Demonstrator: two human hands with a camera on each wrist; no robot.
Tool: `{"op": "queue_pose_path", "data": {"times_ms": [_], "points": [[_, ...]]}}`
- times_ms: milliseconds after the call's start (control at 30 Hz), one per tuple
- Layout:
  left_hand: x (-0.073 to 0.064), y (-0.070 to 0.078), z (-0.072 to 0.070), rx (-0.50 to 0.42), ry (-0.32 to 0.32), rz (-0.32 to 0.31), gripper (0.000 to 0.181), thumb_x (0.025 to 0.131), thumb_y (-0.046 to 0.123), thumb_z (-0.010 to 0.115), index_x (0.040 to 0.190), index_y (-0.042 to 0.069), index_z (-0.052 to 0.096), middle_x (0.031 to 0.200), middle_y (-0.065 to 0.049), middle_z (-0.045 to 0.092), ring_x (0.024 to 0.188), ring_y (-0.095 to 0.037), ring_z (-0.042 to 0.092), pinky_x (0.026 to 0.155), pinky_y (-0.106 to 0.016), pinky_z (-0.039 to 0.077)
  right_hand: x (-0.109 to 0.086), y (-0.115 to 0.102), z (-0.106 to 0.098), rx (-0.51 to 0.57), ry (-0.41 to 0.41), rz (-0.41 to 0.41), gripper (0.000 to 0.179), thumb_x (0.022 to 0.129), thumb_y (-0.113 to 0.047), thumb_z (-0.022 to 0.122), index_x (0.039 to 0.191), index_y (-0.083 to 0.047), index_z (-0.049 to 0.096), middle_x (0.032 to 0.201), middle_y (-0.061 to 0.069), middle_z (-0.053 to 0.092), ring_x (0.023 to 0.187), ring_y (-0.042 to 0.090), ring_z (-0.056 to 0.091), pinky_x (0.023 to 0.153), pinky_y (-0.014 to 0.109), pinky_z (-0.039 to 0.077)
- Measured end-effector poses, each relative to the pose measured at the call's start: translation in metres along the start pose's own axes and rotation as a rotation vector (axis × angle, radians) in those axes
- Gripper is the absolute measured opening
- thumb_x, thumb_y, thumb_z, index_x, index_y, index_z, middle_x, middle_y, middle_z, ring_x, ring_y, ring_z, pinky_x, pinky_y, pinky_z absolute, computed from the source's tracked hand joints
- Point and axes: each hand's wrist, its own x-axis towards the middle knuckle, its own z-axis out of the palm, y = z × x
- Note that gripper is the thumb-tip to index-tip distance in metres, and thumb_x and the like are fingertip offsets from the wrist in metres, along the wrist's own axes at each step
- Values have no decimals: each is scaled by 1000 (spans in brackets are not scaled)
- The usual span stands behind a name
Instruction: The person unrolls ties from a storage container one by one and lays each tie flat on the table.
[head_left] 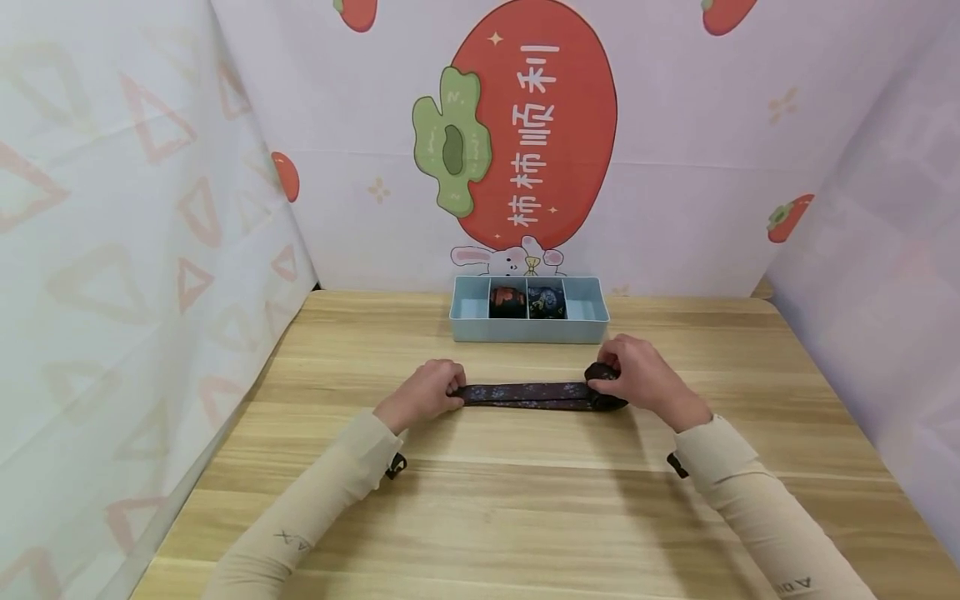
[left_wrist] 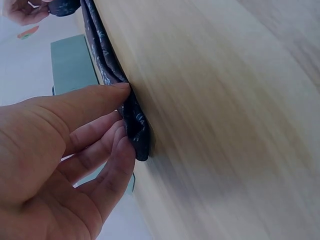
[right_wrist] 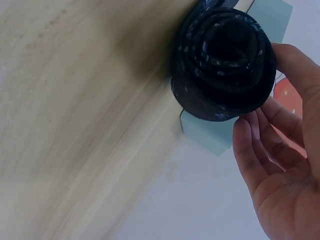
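Observation:
A dark necktie [head_left: 525,396] with a pale floral pattern stretches between my two hands, low over the wooden table. Its left end is pinched between the thumb and fingers of my left hand [head_left: 429,390]; the left wrist view shows the folded tip [left_wrist: 138,135] sticking out past them. My right hand [head_left: 643,377] grips the other part, wound into a thick roll. In the right wrist view the roll [right_wrist: 225,65] shows its spiral layers end-on, with thumb and fingertips along its outer side.
Behind the necktie stands a light blue divided box [head_left: 528,332]. Two rolled ties, one red and black [head_left: 507,302], one dark blue patterned [head_left: 547,302], sit in its middle compartments. Printed cloth [head_left: 360,217] hangs behind the table [head_left: 480,517] and along both sides.

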Motion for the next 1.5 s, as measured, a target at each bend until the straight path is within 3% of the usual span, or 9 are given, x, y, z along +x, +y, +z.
{"op": "queue_pose_path", "data": {"times_ms": [400, 667, 867, 1167, 1500], "points": [[-7, -16, -5, 1, 5, -18, 19, 90, 8, 84, 106, 3, 73, 100, -7, 70, 89, -17, 63, 85, -34, 58, -12, 15, -7, 27, 10, 31, 24, 88, -19, 84, 101, -1, 75, 93, 9, 73, 84, 21, 67, 79, 43, 58], [-9, -19, -7, 10, 3, -8, 19, 90, 6, 84, 106, 2, 74, 99, -8, 71, 89, -17, 63, 85, -35, 58, 1, 0, -5, 41, 3, -11, 24, 88, -20, 86, 99, -3, 75, 90, 7, 72, 82, 19, 66, 77, 41, 59], [-9, -21, -6, 13, 6, 8, 19, 90, 7, 84, 105, 2, 74, 98, -8, 71, 88, -17, 63, 85, -35, 58, 7, -8, 4, 22, -23, -22, 25, 87, -16, 87, 99, 0, 72, 89, 7, 67, 77, 17, 58, 71, 36, 54], [-10, -25, -8, 19, 14, 3, 19, 90, 8, 84, 105, 3, 74, 98, -6, 70, 87, -16, 61, 84, -34, 57, -3, 0, 3, -38, 31, 16, 31, 85, -17, 89, 103, 2, 72, 96, 13, 67, 83, 22, 62, 77, 44, 57], [-15, -29, -12, 29, 7, 8, 17, 90, 8, 84, 102, 4, 73, 94, -5, 68, 83, -14, 59, 81, -34, 55, -11, 17, -6, 18, 5, 87, 26, 89, -19, 83, 103, 1, 73, 96, 13, 72, 86, 24, 67, 78, 44, 58]]}}
